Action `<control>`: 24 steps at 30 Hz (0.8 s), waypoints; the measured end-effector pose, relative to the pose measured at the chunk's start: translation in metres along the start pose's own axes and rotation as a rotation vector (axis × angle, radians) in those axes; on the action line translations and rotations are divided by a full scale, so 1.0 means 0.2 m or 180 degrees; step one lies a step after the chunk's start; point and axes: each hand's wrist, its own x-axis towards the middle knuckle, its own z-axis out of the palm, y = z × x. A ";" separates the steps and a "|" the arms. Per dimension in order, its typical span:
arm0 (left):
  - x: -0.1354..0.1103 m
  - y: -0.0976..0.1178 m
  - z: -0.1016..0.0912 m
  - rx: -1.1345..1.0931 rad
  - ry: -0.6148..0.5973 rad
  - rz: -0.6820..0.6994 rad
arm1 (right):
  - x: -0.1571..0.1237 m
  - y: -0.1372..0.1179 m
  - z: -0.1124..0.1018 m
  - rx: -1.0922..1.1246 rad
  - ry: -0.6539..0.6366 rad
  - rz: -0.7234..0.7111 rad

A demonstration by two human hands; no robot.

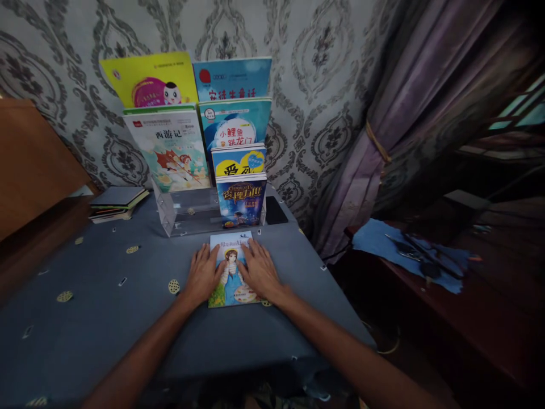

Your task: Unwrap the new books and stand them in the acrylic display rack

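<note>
Here, clear rack (187, 211) full of books (172, 147), left hand (203, 278), right hand (260, 271), fingers (255, 250) splayed flat on storybook (232, 278).

Side by side, left hand (203, 277) and right hand (260, 271) lie flat, fingers (213, 254) spread.

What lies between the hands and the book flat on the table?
Nothing visible. The left hand and right hand rest flat on the book, one on each side of its cover.
</note>
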 end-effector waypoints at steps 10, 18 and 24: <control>0.07 0.02 -0.02 -0.0076 -0.0134 0.0315 | 0.07 0.01 -0.05 0.0063 -0.0181 -0.0353; 0.14 0.01 0.04 0.0018 0.0058 0.0383 | 0.15 -0.01 -0.02 -0.0008 -0.0166 -0.0330; 0.12 0.04 0.05 0.0011 0.0144 0.0163 | 0.13 -0.01 0.00 -0.0065 -0.0084 -0.0109</control>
